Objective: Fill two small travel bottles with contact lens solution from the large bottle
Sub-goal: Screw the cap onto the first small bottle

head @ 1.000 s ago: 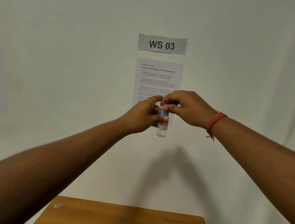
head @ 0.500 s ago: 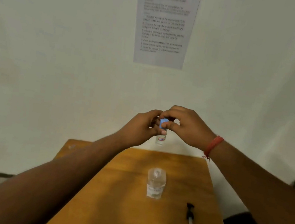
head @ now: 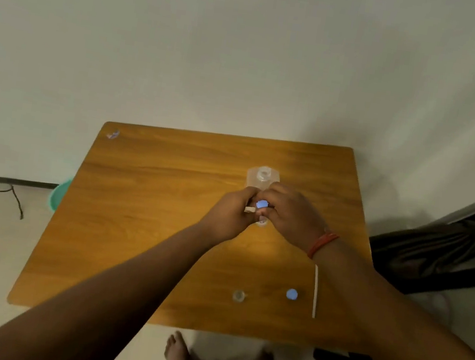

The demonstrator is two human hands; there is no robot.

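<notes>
Both hands meet over the middle of the wooden table (head: 138, 227). My left hand (head: 229, 217) grips the body of a small clear travel bottle (head: 261, 221), mostly hidden by fingers. My right hand (head: 289, 214) has its fingertips on that bottle's blue cap (head: 262, 204). Just behind the hands stands the large clear bottle (head: 262, 177), uncapped. Near the front edge a second small travel bottle (head: 238, 296) stands open, with a loose blue cap (head: 291, 294) to its right.
A white dip tube (head: 315, 291) from a pump lies at the right, partly under my right forearm. A small scrap (head: 112, 134) lies at the table's far left corner. A green bucket (head: 58, 194) sits on the floor left; a dark chair (head: 445, 258) stands right.
The view has tilted down from the wall to the table. Both hands have come down with the small bottle and now hold it low over the table, in front of the large bottle.
</notes>
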